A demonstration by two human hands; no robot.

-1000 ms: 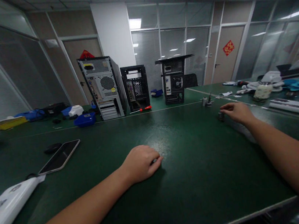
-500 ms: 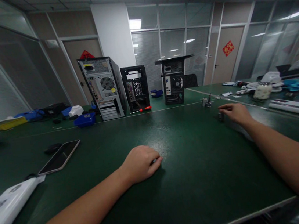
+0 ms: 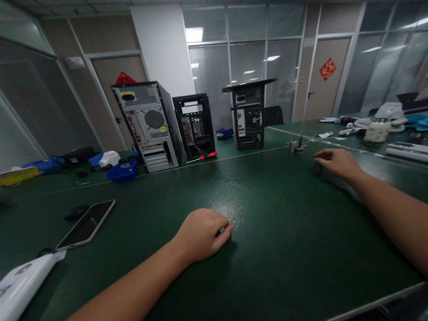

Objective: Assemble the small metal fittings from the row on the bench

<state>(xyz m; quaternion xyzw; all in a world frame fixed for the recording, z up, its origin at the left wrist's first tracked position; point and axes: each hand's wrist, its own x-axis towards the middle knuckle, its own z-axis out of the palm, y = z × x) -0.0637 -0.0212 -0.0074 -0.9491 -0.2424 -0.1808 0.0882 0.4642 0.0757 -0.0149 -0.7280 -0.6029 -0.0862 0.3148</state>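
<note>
My left hand rests on the green tabletop with curled fingers, thumb against the index finger. Anything inside its grip is hidden. Farther out on the right, my right hand has thumb and fingers pinched together. Just under those fingertips is a small dark metal cylinder, blurred and partly covered; it appears to be between them. Beyond that hand, small metal cylinders stand on the table, one with a thin upright rod.
Three computer cases stand at the back, with a red screwdriver before them. A blue bin, phone and white device lie left. At right are a jar and white bars; a person sits beyond.
The small metal cylinder under my right fingertips looks slightly lower and more hidden by the fingers. My left hand has stayed in place; the view has shifted very slightly.
</note>
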